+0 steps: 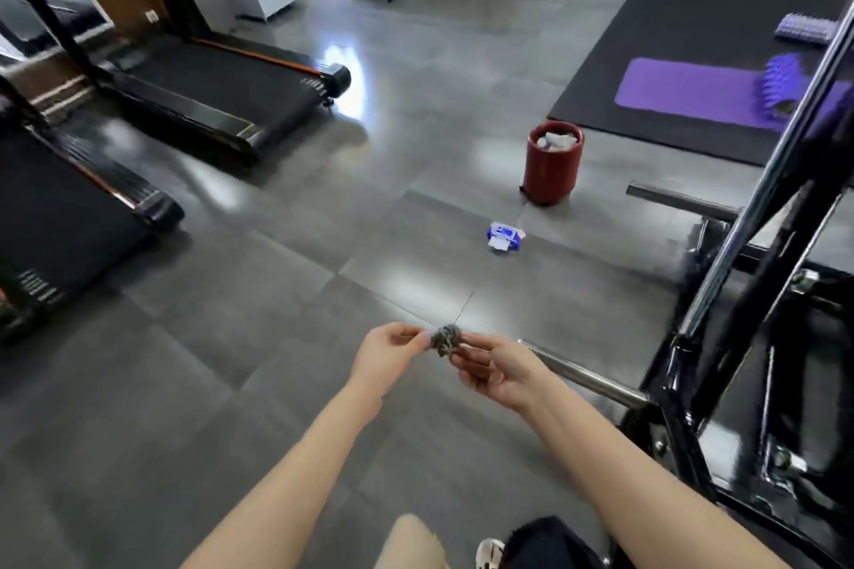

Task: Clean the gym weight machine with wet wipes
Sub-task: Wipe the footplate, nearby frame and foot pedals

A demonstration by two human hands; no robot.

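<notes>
Standing on the right is the big black weight machine (739,360). Out on the gray floor (277,337) sit a red bin (552,166) and, closer, a blue pack of wipes (504,237). The left hand (388,353) and right hand (497,367) meet in the middle. Their fingertips pinch a small, dirty, balled-up wipe (446,339) from both sides, held up off the floor.

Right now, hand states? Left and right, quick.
Left hand: pinches the dirty balled wipe at its fingertips.
Right hand: pinches the same wipe from the opposite side.
</notes>
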